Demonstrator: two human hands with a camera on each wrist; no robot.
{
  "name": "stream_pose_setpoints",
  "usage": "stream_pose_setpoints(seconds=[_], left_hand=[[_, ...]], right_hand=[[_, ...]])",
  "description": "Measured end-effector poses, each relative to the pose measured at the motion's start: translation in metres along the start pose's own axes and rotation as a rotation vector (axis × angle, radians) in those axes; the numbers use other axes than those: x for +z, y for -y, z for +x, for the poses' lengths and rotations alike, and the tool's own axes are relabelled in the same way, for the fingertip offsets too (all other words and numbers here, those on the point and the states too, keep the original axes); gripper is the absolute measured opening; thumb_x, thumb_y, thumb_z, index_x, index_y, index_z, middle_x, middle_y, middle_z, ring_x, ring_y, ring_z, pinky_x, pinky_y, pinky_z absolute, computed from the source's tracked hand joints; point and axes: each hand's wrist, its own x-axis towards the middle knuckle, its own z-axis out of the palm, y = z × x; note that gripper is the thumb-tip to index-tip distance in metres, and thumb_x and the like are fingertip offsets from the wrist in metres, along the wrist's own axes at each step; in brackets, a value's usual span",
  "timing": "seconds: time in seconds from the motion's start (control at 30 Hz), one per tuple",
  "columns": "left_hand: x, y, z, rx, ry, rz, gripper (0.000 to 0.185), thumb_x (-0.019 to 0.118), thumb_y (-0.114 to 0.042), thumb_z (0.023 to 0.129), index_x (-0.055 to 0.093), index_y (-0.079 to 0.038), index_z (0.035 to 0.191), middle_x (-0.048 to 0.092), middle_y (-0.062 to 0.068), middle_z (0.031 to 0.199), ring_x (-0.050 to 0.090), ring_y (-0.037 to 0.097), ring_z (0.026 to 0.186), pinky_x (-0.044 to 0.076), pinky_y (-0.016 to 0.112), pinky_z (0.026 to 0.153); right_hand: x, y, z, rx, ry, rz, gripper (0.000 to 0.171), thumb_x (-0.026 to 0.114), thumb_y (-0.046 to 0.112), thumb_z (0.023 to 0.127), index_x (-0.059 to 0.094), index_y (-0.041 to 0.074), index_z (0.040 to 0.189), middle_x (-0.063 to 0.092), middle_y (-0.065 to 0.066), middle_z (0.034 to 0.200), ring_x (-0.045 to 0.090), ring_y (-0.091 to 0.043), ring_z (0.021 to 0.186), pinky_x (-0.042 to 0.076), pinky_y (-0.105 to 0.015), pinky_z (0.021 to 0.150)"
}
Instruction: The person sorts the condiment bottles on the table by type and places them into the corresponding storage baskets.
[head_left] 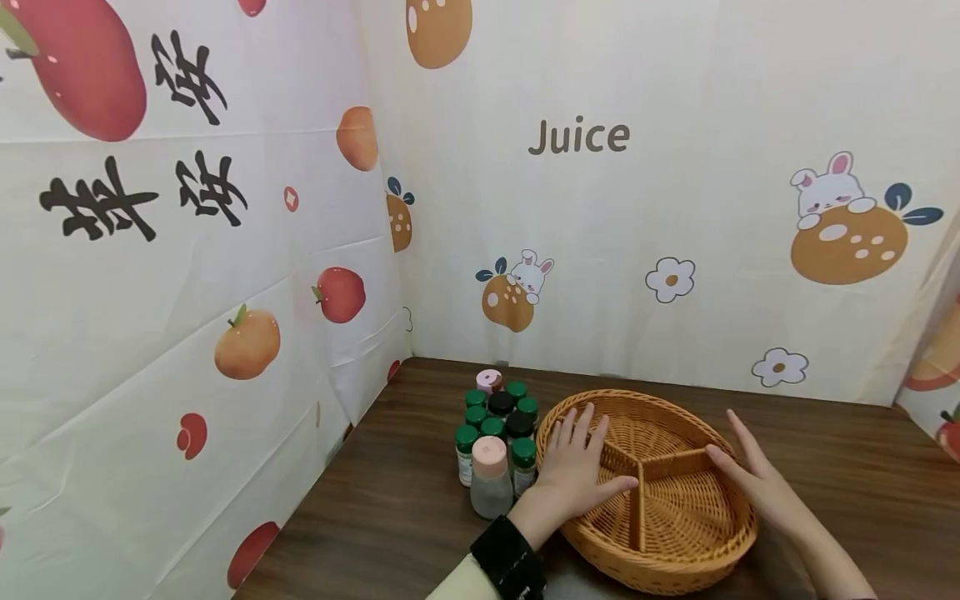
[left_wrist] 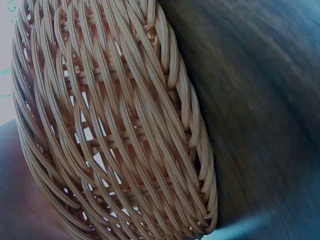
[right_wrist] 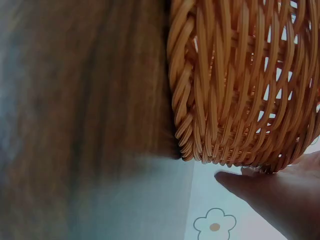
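Observation:
A round wicker basket [head_left: 686, 508] stands on the brown table, split by a three-armed divider [head_left: 637, 508]. Over its left rim lies my left hand [head_left: 573, 471], fingers straight and spread, the thumb reaching in across the divider. At the opposite rim is my right hand [head_left: 768, 492], its fingers extended and its thumb pointing inward. The left wrist view is mostly filled by the woven side of the basket [left_wrist: 110, 120]. In the right wrist view, fingers of the right hand [right_wrist: 280, 195] are right at the rim of the basket [right_wrist: 245, 85].
Several small bottles with green and black caps [head_left: 492, 426] cluster left of the basket. A clear shaker with a pink cap [head_left: 491, 483] stands at their front, and another pink-topped container [head_left: 489, 382] at the back. Printed cloth walls [head_left: 585, 208] border the table.

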Motion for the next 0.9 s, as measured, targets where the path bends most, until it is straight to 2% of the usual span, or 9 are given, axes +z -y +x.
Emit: stream_pose_setpoints(seconds=[0.23,0.33,0.37,0.43,0.5,0.53,0.6,0.77,0.9], left_hand=[[-0.003,-0.001,0.0,-0.001,-0.016,-0.076,0.09,0.043,-0.077,0.09,0.007,-0.034,0.16,0.005,-0.002,0.17,0.011,0.024,0.157,0.024,0.045,0.124],[-0.004,0.0,0.0,0.002,-0.026,-0.122,0.09,0.044,-0.076,0.09,0.008,-0.033,0.161,0.004,-0.002,0.17,0.01,0.025,0.157,0.024,0.046,0.124],[-0.005,0.0,0.0,0.001,-0.03,-0.133,0.09,0.044,-0.076,0.09,0.007,-0.033,0.161,0.004,-0.002,0.17,0.01,0.025,0.157,0.024,0.047,0.124],[-0.004,0.0,0.0,-0.003,-0.037,-0.156,0.09,0.044,-0.075,0.091,0.008,-0.033,0.161,0.004,-0.002,0.17,0.01,0.025,0.157,0.024,0.048,0.124],[-0.002,-0.001,0.0,-0.009,-0.039,-0.182,0.089,0.045,-0.075,0.091,0.009,-0.033,0.161,0.005,-0.002,0.17,0.01,0.025,0.157,0.024,0.048,0.124],[-0.002,-0.001,-0.001,-0.015,-0.04,-0.196,0.089,0.045,-0.075,0.091,0.009,-0.033,0.161,0.005,-0.002,0.17,0.01,0.025,0.157,0.024,0.048,0.124],[-0.002,0.0,-0.002,-0.023,-0.043,-0.217,0.089,0.046,-0.074,0.091,0.009,-0.033,0.16,0.005,-0.003,0.169,0.01,0.024,0.157,0.024,0.049,0.123],[-0.008,0.002,-0.004,0.009,-0.065,-0.258,0.086,0.046,-0.071,0.093,0.01,-0.032,0.161,0.005,-0.003,0.169,0.011,0.026,0.156,0.028,0.05,0.122],[-0.032,0.003,-0.009,0.086,-0.13,-0.324,0.077,0.05,-0.063,0.096,0.02,-0.031,0.159,0.012,-0.003,0.169,0.017,0.025,0.155,0.033,0.05,0.119]], right_hand=[[-0.011,-0.005,0.007,0.248,0.06,0.24,0.08,0.03,0.047,0.108,-0.022,0.009,0.155,-0.02,-0.031,0.16,-0.012,-0.056,0.145,0.004,-0.074,0.114],[-0.013,-0.013,0.01,0.329,0.077,0.323,0.08,0.026,0.053,0.107,-0.019,0.01,0.156,-0.022,-0.023,0.162,-0.012,-0.048,0.149,0.009,-0.059,0.122],[-0.013,-0.015,0.011,0.35,0.082,0.346,0.08,0.026,0.054,0.106,-0.017,0.01,0.157,-0.021,-0.019,0.163,-0.011,-0.045,0.15,0.017,-0.05,0.124],[-0.013,-0.021,0.011,0.365,0.081,0.364,0.08,0.025,0.056,0.105,-0.013,0.01,0.158,-0.005,-0.008,0.168,0.017,-0.023,0.154,0.033,-0.031,0.118],[-0.011,-0.028,0.01,0.369,0.08,0.37,0.077,0.025,0.054,0.105,-0.008,0.009,0.159,0.021,0.011,0.162,0.045,0.0,0.134,0.045,-0.018,0.1],[-0.01,-0.03,0.01,0.368,0.08,0.383,0.075,0.025,0.053,0.106,-0.006,0.01,0.16,0.029,0.019,0.154,0.05,0.01,0.12,0.047,-0.015,0.093],[-0.008,-0.032,0.012,0.362,0.082,0.398,0.072,0.027,0.05,0.107,-0.003,0.011,0.16,0.035,0.028,0.139,0.046,0.022,0.098,0.049,-0.016,0.089],[-0.005,-0.038,0.011,0.347,0.099,0.488,0.066,0.032,0.041,0.108,-0.002,0.018,0.16,0.046,0.041,0.115,0.05,0.018,0.098,0.051,-0.021,0.091],[-0.009,-0.045,0.007,0.317,0.109,0.54,0.052,0.035,0.038,0.109,0.013,0.043,0.156,0.048,0.045,0.103,0.053,0.017,0.098,0.051,-0.02,0.088]])
